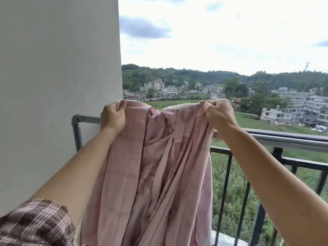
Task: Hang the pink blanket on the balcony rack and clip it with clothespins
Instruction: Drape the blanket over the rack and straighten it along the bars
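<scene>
The pink blanket (159,166) hangs in long folds from both my hands, held up at chest height in front of the balcony edge. My left hand (113,116) grips its top edge on the left, and my right hand (219,113) grips the bunched top edge on the right. The grey metal rack bar (287,139) runs behind the blanket, from an elbow joint (76,119) at the wall to the right edge. The blanket's top edge sits above the bar, and its middle part hides the bar. No clothespins are in view.
A white wall (58,68) fills the left side. Below the rack bar, a black railing (301,162) with vertical bars closes off the balcony on the right. Beyond lie fields, houses and hills. My patterned sleeve (35,224) shows at the lower left.
</scene>
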A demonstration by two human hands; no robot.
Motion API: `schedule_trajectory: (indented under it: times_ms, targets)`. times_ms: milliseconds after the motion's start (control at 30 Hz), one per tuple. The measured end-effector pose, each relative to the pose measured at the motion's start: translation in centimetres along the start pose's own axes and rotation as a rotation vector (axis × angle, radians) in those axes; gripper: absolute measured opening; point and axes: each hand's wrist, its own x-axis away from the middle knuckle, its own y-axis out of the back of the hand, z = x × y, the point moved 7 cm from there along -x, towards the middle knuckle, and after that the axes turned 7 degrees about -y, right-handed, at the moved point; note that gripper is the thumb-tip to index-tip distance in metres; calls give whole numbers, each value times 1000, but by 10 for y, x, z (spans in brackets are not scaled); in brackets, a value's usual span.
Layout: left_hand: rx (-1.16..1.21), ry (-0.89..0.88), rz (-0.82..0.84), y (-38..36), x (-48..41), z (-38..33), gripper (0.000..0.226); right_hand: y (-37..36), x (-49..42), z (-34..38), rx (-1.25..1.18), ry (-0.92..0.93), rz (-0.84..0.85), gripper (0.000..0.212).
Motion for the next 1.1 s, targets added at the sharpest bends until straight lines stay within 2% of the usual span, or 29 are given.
schedule_trajectory:
  times_ms: [100,200,267,367,467,533,600,700,800,900,1000,1067,1100]
  targets:
    - [-37,44,-24,2,-14,3,39,47,-15,-11,-34,-61,-199,37]
    - [-57,76,-17,-2,-14,6,39,86,-19,-16,98,-11,-330,41]
    - [-94,96,53,-14,-9,9,40,89,-20,-19,321,11,-230,37]
    - [-103,138,136,-27,5,18,41,79,-11,-37,672,-61,-36,31]
    - [-144,156,100,-26,14,22,38,81,3,-42,791,-35,-76,29]
    - [-223,152,39,-23,22,14,37,83,12,-34,797,70,-139,22]
    - [-259,47,-17,-25,39,-8,43,86,22,-26,751,192,-182,20]
    - [-186,-276,33,-45,76,-61,41,99,32,-31,599,216,-175,13]
    - [-96,-526,168,-64,122,-117,24,114,29,-42,497,208,-56,7]
    - [1,-704,331,-86,170,-164,23,117,23,-50,414,167,223,31]
    - [-2,-525,604,-124,197,-180,38,112,20,-58,343,96,498,61]
    - [-101,-432,705,-147,208,-183,49,107,19,-63,380,87,633,68]
    - [-142,-410,714,-155,213,-185,51,106,19,-65,414,109,675,64]
